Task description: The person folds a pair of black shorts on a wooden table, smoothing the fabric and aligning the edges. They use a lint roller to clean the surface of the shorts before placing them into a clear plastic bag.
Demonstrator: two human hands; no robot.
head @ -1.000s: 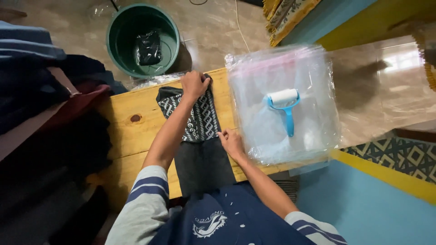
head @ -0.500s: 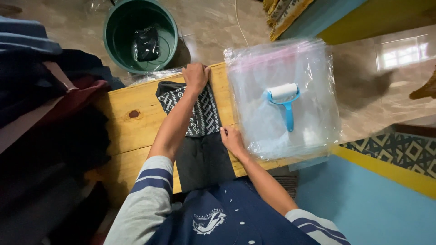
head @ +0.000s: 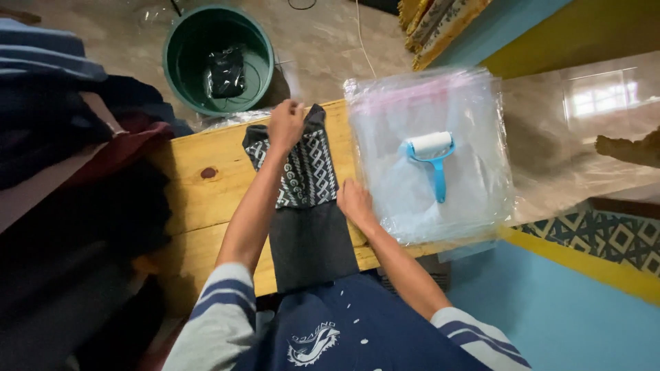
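Note:
A dark grey garment [head: 306, 213] with a white patterned band lies lengthwise on a wooden table [head: 206, 199], its near end hanging over the front edge. My left hand [head: 285, 124] grips the garment's far end near the table's back edge. At the garment's right edge, about halfway along, rests my right hand [head: 354, 203], fingers pressed flat on the cloth and table. Just right of it sits a stack of clear plastic bags [head: 430, 154] with a blue-handled lint roller [head: 432, 158] lying on top.
A green bucket [head: 216, 58] holding a black packed item stands on the floor beyond the table. Piled dark, blue and maroon clothes [head: 62, 158] fill the left side. A blue and yellow floor lies to the right.
My left hand has pulled the garment's far end slightly nearer and lifted it off the table's back edge. The right hand stays at the garment's right edge.

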